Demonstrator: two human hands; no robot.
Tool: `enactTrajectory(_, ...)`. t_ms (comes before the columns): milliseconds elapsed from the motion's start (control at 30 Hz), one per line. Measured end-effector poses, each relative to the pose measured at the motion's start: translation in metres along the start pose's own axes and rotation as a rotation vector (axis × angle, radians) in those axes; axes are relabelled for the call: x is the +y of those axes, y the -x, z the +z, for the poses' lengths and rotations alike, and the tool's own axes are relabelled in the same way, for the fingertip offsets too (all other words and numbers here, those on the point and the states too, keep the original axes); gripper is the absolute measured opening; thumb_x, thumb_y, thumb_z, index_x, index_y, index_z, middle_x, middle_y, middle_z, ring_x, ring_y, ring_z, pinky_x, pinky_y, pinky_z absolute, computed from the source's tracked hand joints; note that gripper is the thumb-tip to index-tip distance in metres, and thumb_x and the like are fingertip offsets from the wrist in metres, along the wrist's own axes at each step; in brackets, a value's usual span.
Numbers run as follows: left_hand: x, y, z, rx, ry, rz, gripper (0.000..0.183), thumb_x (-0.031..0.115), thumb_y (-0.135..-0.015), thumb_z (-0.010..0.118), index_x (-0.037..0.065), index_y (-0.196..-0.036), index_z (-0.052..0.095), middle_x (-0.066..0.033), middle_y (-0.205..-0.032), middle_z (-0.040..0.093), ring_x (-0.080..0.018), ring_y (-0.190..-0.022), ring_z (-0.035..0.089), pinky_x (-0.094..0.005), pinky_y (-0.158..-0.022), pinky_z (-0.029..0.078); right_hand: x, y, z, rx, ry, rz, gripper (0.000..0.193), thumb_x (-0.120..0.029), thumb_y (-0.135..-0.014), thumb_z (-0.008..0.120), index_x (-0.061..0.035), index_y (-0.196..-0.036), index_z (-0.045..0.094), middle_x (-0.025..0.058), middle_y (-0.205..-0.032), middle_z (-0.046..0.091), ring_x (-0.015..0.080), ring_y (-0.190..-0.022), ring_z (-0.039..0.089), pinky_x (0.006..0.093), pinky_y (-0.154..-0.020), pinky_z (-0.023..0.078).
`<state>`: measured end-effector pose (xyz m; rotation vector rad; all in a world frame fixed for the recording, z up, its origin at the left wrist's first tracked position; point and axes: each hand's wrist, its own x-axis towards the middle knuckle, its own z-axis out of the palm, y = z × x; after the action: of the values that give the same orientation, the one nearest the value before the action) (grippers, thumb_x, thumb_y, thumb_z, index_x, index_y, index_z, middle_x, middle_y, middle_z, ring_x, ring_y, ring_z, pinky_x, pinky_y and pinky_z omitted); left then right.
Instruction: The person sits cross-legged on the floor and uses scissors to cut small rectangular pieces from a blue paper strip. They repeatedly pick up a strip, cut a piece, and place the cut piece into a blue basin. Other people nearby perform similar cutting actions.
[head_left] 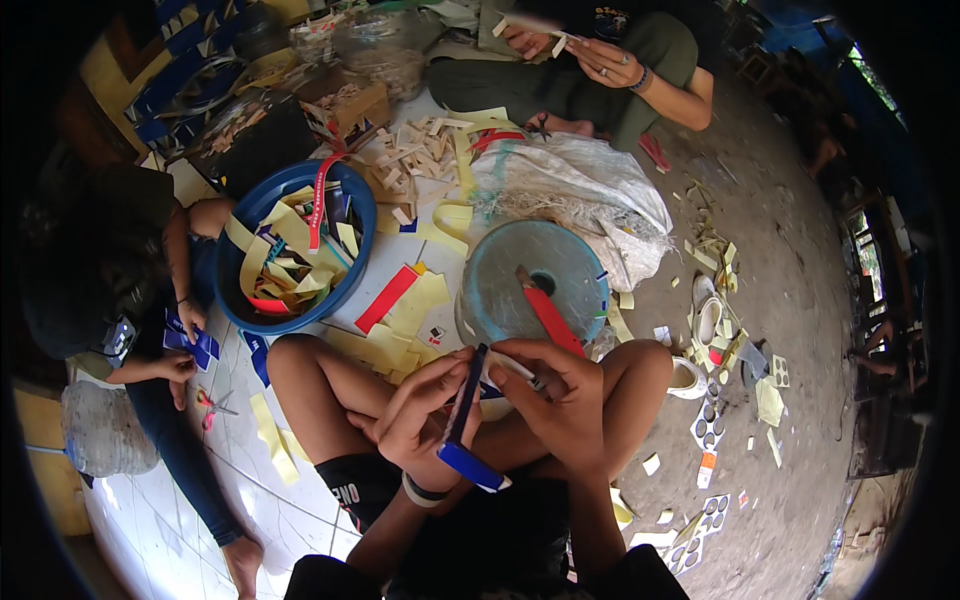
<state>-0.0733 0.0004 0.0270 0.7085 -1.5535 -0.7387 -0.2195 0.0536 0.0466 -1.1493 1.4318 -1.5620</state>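
Note:
Above my crossed legs, my left hand [425, 405] and my right hand [555, 400] are both closed on a narrow blue strip [472, 467]. The strip bends at its lower end, and its far end is between my fingertips. Something white shows beside it at my right fingers, too small to make out. Just beyond my hands stands a round translucent tub [500, 265], upside down or lidded, I cannot tell which. On it lies a red-handled blade [550, 315]. Yellow sheet scraps [420, 305] and a red strip [387, 300] are on the tiles left of the tub.
A blue basin [368, 240] holds yellow offcuts. Behind are wooden pieces [412, 160] and a white sack [610, 190]. At left a co-worker's hands [185, 340] hold a blue sheet near pink-handled scissors [212, 405]; another co-worker's hands [605, 62] are at the top. Scraps litter the right floor.

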Motion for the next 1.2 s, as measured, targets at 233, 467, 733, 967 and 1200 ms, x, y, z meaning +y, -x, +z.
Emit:
enactTrajectory(233, 0.007, -0.015, -0.019, -0.219, 0.348, -0.228, 0.045, -0.002, -0.078, 0.086, -0.005, -0.121, 0.073, -0.0217, -0.121, 0.073, -0.0307, -0.116, 0.071, -0.0388, -0.103, 0.055, -0.020, -0.001, -0.007, -0.030, 0.156, -0.159, 0.030, 0.010, -0.084, 0.074, -0.0004, -0.112, 0.079, 0.0122, -0.097, 0.077, 0.0160, -0.083, 0.075, 0.0258, -0.071, 0.057)
enactTrajectory(467, 0.000, -0.029, -0.045, -0.465, 0.280, -0.076, 0.041, 0.011, -0.081, 0.090, -0.005, -0.116, 0.076, -0.0195, -0.118, 0.074, -0.0289, -0.105, 0.076, -0.0368, -0.089, 0.061, -0.037, 0.002, -0.008, -0.145, 0.212, -0.194, 0.031, 0.012, -0.082, 0.074, -0.0003, -0.110, 0.079, 0.0118, -0.096, 0.077, 0.0179, -0.081, 0.075, 0.0281, -0.067, 0.057)
enactTrajectory(733, 0.016, -0.024, -0.049, -0.357, 0.241, -0.004, 0.035, 0.016, -0.085, 0.087, -0.006, -0.110, 0.077, -0.0204, -0.107, 0.076, -0.0292, -0.098, 0.078, -0.0370, -0.084, 0.063, -0.053, 0.007, -0.003, -0.149, 0.316, -0.375, 0.033, 0.010, -0.077, 0.078, -0.0006, -0.108, 0.080, 0.0129, -0.094, 0.076, 0.0224, -0.079, 0.075, 0.0311, -0.066, 0.058)
enactTrajectory(967, 0.023, -0.008, -0.046, -0.234, 0.346, -0.156, 0.035, 0.016, -0.086, 0.088, -0.008, -0.109, 0.076, -0.0217, -0.104, 0.077, -0.0273, -0.094, 0.078, -0.0357, -0.081, 0.063, -0.063, 0.006, -0.004, -0.194, 0.555, -0.618, 0.031, 0.001, -0.073, 0.084, -0.0003, -0.103, 0.077, 0.0091, -0.095, 0.072, 0.0232, -0.077, 0.074, 0.0329, -0.062, 0.059)
enactTrajectory(1200, 0.030, -0.012, -0.054, -0.273, 0.333, -0.268, 0.036, -0.003, -0.077, 0.088, -0.007, -0.110, 0.075, -0.0195, -0.107, 0.077, -0.0259, -0.098, 0.076, -0.0350, -0.085, 0.061, -0.057, -0.002, -0.007, -0.313, 0.695, -0.809, 0.034, -0.017, -0.081, 0.083, 0.0003, -0.109, 0.075, 0.0086, -0.113, 0.068, 0.0212, -0.077, 0.073, 0.0316, -0.062, 0.061)
